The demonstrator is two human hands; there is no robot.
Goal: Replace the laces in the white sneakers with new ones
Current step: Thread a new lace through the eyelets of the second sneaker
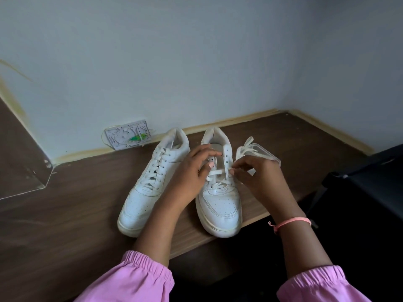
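Two white sneakers stand side by side on the brown table [76, 203], toes toward me. The left sneaker [150, 182] is fully laced. The right sneaker [220, 201] has a white lace [214, 172] through its lower eyelets only. My left hand [192, 173] rests over the right sneaker's tongue, its thumb touching the lace. My right hand [255, 173] pinches the lace at an eyelet on the sneaker's right side. A bundle of loose white laces [246, 148] lies just right of that sneaker, on a clear plastic lid.
A clear plastic lid [265, 154] sits behind my right hand. A white plastic board with a green mark [128, 138] leans against the wall behind the left sneaker. A dark chair [366, 177] stands at the right, beyond the table's front edge.
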